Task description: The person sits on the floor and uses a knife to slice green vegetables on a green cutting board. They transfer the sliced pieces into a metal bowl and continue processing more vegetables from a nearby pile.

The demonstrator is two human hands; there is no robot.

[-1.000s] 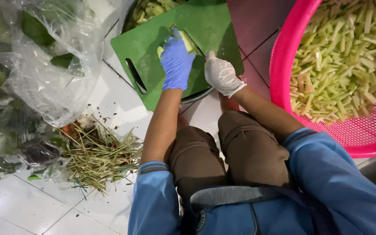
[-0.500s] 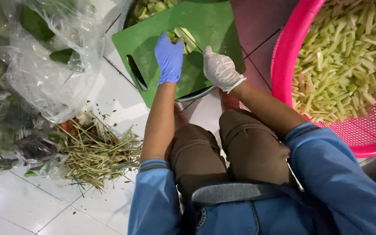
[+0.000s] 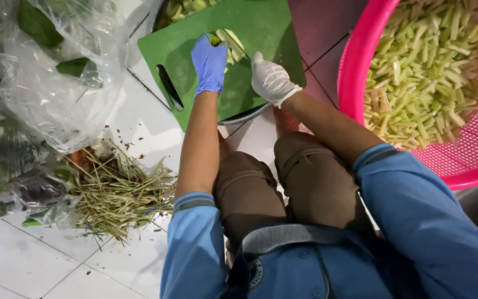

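While the left hand (image 3: 209,63) in its blue glove clamps the pale green vegetable strips (image 3: 229,43) on the green cutting board (image 3: 261,25), their long axis running away from the person, the right hand (image 3: 270,80) rests closed just beside them, its contents indiscernible.

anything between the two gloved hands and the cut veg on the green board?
Nothing visible. The left hand in the blue glove already rests on the pale green vegetable pieces on the green cutting board. The right hand in the white glove sits beside them, with only bare board between.
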